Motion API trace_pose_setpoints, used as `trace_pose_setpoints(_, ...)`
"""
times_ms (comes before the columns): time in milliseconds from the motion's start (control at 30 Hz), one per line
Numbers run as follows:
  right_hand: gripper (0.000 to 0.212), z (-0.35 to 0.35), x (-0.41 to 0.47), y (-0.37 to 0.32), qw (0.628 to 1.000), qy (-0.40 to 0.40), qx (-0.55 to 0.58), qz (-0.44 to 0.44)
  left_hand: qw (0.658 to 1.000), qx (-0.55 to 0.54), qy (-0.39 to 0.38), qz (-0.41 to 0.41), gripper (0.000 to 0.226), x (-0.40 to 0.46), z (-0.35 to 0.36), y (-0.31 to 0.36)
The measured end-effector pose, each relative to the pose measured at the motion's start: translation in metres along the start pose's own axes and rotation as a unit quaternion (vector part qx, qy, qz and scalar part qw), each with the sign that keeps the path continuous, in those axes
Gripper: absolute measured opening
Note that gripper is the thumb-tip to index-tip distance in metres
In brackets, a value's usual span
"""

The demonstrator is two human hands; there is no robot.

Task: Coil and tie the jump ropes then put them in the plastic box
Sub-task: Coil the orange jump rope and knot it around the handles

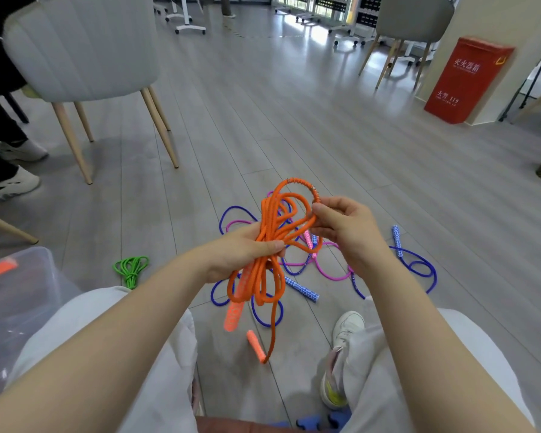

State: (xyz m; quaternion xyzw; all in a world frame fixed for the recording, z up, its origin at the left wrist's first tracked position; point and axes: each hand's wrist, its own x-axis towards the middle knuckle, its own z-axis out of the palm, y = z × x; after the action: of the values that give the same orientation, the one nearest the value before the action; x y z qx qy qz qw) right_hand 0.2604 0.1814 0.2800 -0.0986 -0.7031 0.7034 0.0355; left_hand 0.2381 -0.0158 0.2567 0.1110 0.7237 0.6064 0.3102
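So the bright orange braided jump rope (270,242) is bunched into loose loops up in the air over the person's lap, not tied yet. The left hand (250,245) grips the bundle round its middle, fingers curled over the strands. The right hand (341,226) pinches one upper loop just beside that, near a short wire-wrapped stretch of cord.

Risky bit, I'd say: the loops are uneven, and one tail hangs below the bundle with its orange foam handle (256,345) down by the floor. If the left grip eases while the right one wraps, the coil probably springs apart, or the dangling tail snags.

Below and beyond the orange rope, a loose blue cord jump rope with patterned handles (419,260) and a pink cord rope (334,273) lie tangled together on the grey plank floor (294,120); dropped strands could catch in those. Left of the bundle sits a small green coiled rope (132,268), already tied, and further left the clear plastic storage box (28,276).
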Motion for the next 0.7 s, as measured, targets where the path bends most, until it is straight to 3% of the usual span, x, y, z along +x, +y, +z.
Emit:
trace_pose_setpoints(133,0.008,0.004,-0.002,0.002,1.0,0.003,-0.006,-0.013,0.993,-0.114,0.0,0.022,0.007,-0.001,-0.001,0.004)
trace_pose_setpoints(267,0.007,0.009,0.001,0.01,0.995,0.033,-0.075,-0.062,0.995,-0.092,-0.015,0.026,0.014,-0.002,0.003,0.004)
trace_pose_setpoints(367,0.007,0.01,0.002,0.011,0.985,0.077,-0.121,-0.094,0.994,-0.093,0.028,0.048,0.011,0.002,0.004,0.002)
trace_pose_setpoints(433,0.008,0.011,0.002,0.014,0.98,0.152,-0.101,-0.077,0.985,-0.145,0.057,0.071,0.009,0.004,0.001,0.004)
trace_pose_setpoints(500,0.005,0.017,0.0,0.019,0.982,0.165,-0.092,-0.009,0.973,-0.201,0.059,0.099,0.007,0.004,-0.004,0.008)
trace_pose_setpoints(600,0.021,0.031,-0.007,0.028,0.985,-0.01,-0.148,0.088,0.96,-0.25,0.008,0.127,0.003,0.0,-0.012,0.013)
trace_pose_setpoints(700,0.027,0.038,-0.018,0.026,0.957,-0.222,-0.171,0.077,0.946,-0.291,-0.039,0.14,0.008,-0.004,-0.018,0.014)
